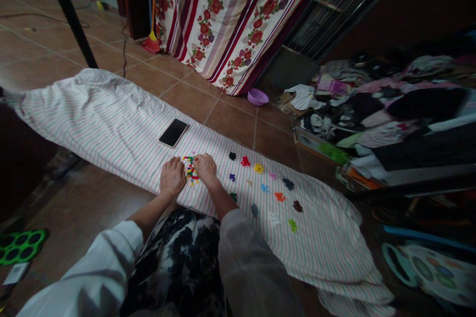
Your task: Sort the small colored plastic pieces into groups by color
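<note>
A patch of small coloured pieces [191,174], in red, green, yellow and white, lies on the striped cloth [122,129] between my two hands. My left hand [173,177] rests palm down at its left edge, fingers slightly bent and laid against the cloth. At the patch's upper right, my right hand [205,166] has thumb and fingers pinched together over the pieces; whatever is between the fingertips is too small to make out. Right of this hand are several little piles sorted by colour, among them a red pile [245,161], a yellow pile [259,168] and an orange pile [279,197].
A dark-screened phone [173,132] lies on the cloth beyond my left hand. Past the far edge, a purple bowl [258,97] sits on the tiled floor below a flowered curtain [230,20]. Heaped clothes [372,104] fill the right side.
</note>
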A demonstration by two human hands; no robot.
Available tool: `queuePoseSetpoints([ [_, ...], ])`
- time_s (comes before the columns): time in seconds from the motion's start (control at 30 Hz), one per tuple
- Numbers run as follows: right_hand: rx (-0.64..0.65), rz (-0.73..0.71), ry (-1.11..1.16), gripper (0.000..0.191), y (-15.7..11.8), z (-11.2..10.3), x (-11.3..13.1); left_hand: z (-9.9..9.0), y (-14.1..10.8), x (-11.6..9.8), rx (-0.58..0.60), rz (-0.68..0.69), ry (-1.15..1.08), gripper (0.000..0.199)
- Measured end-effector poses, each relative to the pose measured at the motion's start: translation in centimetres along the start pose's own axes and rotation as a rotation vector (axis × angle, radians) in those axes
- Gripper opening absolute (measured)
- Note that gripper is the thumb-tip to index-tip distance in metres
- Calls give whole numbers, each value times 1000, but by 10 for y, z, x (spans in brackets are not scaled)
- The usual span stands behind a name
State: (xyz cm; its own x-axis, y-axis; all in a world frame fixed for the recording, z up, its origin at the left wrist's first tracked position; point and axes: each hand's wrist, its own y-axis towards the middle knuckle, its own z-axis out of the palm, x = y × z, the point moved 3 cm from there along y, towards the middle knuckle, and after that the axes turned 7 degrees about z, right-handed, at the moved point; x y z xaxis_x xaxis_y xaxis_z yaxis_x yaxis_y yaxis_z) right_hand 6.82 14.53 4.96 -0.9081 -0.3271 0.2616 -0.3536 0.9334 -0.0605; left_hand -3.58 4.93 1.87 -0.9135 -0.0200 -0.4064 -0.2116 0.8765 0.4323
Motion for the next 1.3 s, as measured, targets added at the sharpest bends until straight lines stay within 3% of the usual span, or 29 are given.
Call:
queuePoseSetpoints([
  [0.4,32,49,-2,17,0,-3,8,-3,-1,-1,4,-21,-19,24],
  [0.87,-35,108,207,17,-18,-23,-11,-3,-1,2,-17,36,74,20],
  [1.07,-54,145,251,18,-32,-33,-30,-3,0,2,10,29,110,21],
  [1.3,-122,211,252,22,-40,-36,-70,-1,-1,4,13,39,128,23],
])
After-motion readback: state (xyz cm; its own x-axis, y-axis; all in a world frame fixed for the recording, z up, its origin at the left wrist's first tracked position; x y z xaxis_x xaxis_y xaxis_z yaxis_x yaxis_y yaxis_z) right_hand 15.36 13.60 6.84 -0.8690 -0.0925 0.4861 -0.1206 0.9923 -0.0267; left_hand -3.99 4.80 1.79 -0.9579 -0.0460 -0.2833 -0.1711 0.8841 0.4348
